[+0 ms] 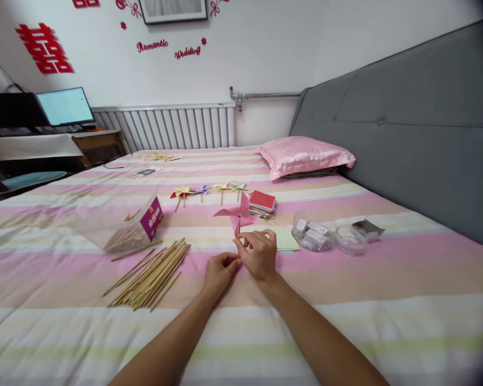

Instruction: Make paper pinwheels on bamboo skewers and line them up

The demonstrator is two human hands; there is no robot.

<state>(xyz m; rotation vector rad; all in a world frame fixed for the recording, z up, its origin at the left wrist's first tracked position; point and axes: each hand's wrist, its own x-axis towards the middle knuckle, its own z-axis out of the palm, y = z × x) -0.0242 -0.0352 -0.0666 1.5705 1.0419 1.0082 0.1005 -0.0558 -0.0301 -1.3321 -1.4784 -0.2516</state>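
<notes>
Pink paper pinwheel (pixel 238 214) stands on its stick, pinched by the right hand (pixel 260 254) and left hand (pixel 219 272) fingers; they'd best grip low, keeping it upright over the bed (pixel 346 300).

Hidden and cut-off parts, head view.
Pinwheel (pixel 238 214) stick concealed behind right hand (pixel 260 254) and left hand (pixel 218 272); forearms cut at 6 o'clock edge; box (pixel 124 228) label too small to read; headboard (pixel 406 128) cut at 3 o'clock.

One head-worn view looks forward and down across the bed (pixel 346 300), close above it.
</notes>
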